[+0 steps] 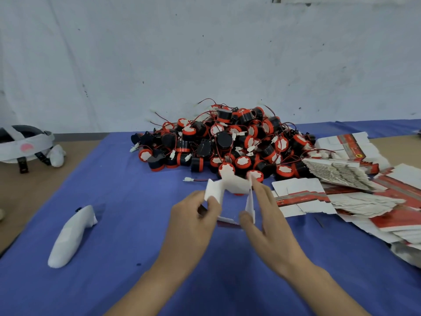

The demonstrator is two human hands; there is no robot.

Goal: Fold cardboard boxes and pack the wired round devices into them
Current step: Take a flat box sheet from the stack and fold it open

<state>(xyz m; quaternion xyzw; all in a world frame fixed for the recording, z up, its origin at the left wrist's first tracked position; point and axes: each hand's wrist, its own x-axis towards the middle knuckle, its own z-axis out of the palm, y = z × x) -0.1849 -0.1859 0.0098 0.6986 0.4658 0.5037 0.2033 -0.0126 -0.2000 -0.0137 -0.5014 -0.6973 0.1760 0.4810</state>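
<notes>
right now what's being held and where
Both hold one partly folded cardboard box: left hand pinches its left flap, right hand pinches its right side panel.

Even, soft indoor light, faint shadows, slight overall blur, wide-angle bending toward the edges.

A single wide-angle camera, worn on the head, looks forward and down from close above the desk [136, 224], facing the wall [205, 53] at 12 o'clock.
</notes>
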